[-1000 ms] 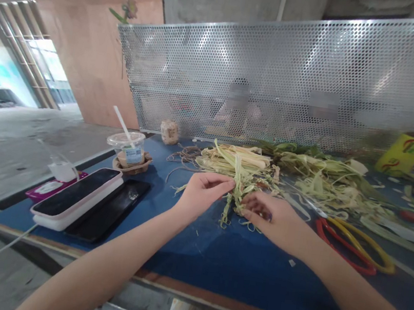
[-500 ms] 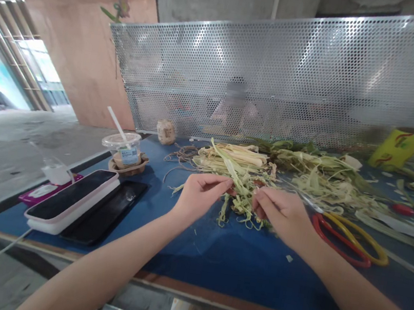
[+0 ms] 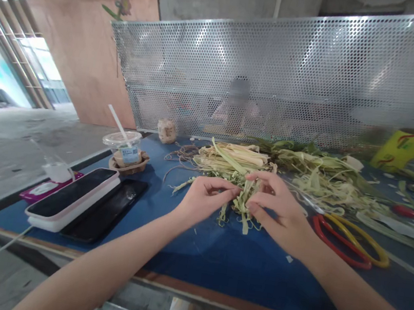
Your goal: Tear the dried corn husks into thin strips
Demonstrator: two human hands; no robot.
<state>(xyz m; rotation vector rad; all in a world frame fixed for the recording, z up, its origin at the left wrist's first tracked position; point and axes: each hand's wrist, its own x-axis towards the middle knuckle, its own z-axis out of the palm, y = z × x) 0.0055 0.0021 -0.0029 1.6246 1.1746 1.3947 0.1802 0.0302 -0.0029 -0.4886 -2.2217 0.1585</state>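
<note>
My left hand (image 3: 208, 196) is pinched, thumb against forefinger, on a pale green leafy strip (image 3: 246, 198) that looks like plant husk. Just what lies between those fingertips is partly hidden. To the right of that strip, my right hand (image 3: 280, 212) has its thumb and fingers apart, close around the strip's side with no grip showing. Curled shreds of the same stuff hang below both hands. Behind them lies a bundle of cream-coloured stalks or husks (image 3: 243, 156). Scissors with red and yellow handles (image 3: 357, 239) rest beside my right wrist.
On the left are a lidded cup with a straw (image 3: 126, 151), a phone (image 3: 76, 195) on a white box and a black tray (image 3: 107, 212). Loose husks (image 3: 328, 178) and a yellow roll (image 3: 402, 150) lie right. A perforated metal screen (image 3: 281, 73) stands behind; a person sits beyond it.
My right hand has opened from a pinch, its fingers now spread over the strips. My left hand has moved slightly right, still pinched. A strip end now hangs lower between the hands.
</note>
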